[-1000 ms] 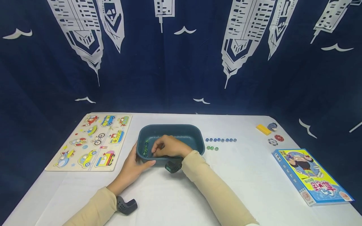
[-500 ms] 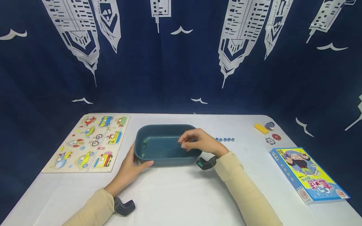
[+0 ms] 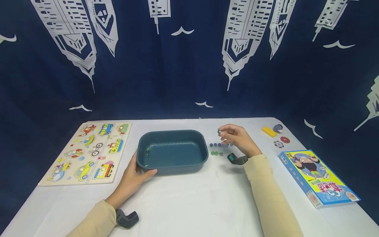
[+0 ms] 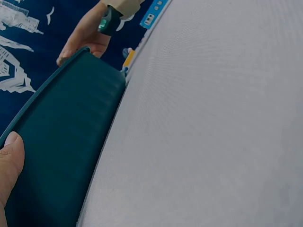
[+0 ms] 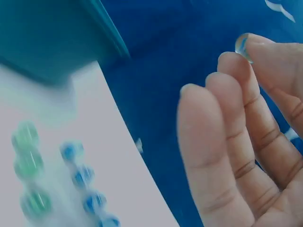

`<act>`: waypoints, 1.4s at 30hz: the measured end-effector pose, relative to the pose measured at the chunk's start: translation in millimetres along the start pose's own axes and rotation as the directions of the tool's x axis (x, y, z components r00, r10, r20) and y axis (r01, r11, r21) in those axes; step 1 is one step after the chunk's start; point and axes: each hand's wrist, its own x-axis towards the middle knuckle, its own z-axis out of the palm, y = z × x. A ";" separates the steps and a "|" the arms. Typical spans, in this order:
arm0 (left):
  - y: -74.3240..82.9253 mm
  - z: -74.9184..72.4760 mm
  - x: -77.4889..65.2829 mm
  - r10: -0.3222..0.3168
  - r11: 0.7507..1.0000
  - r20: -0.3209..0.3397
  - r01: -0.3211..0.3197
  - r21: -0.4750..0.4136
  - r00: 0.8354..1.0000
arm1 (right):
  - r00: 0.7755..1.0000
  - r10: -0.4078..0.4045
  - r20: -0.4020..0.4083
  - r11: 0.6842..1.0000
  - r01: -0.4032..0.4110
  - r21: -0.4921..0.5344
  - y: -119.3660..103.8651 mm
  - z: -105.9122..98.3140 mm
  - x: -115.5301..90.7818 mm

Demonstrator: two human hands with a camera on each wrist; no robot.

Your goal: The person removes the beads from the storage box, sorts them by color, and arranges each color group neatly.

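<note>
My right hand [image 3: 240, 141] is raised above the table, to the right of the dark teal tub [image 3: 177, 169]. Between its thumb and a fingertip it pinches a clear glass marble with a blue swirl [image 5: 243, 45]; the other fingers are loosely bent. My left hand [image 3: 130, 177] holds the tub's near left corner, with the thumb [image 4: 12, 158] on the front wall. A few green marbles [image 3: 147, 154] lie at the tub's left end. Below the right hand, a row of blue marbles [image 3: 215, 144] lies behind a shorter row of green marbles [image 3: 216, 153], partly hidden by the hand.
A wooden vehicle puzzle board [image 3: 86, 153] lies on the left. Toward the right edge are a yellow block [image 3: 269, 132], a small blue-grey object [image 3: 277, 128], a red chip [image 3: 285, 139], a black-and-white chip [image 3: 278, 144] and a boxed game [image 3: 319, 177].
My right hand has come up out of the tub with the marble and moved right, over the marble rows. The left hand keeps its hold on the tub.
</note>
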 end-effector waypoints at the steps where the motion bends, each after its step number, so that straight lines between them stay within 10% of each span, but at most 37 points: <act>1: 0.4 -0.4 -0.2 -0.001 1.000 0.000 0.001 -0.002 1.000 | 1.000 0.005 -0.026 1.000 -0.004 0.008 3.5 -5.7 -1.0; 16: 1.0 -4.1 -1.1 0.007 1.000 0.002 -0.007 0.013 1.000 | 0.917 0.141 -0.374 0.982 -0.177 -0.063 55.0 -55.3 -20.8; 23: 3.2 -3.8 -2.1 0.006 1.000 0.011 -0.006 0.006 1.000 | 0.866 0.184 -0.465 0.914 -0.325 -0.244 69.1 -62.9 -30.0; 42: 2.4 -1.0 -1.6 0.024 1.000 0.017 -0.024 -0.010 1.000 | 0.877 0.199 -0.438 0.804 -0.402 -0.438 74.7 -63.6 -35.5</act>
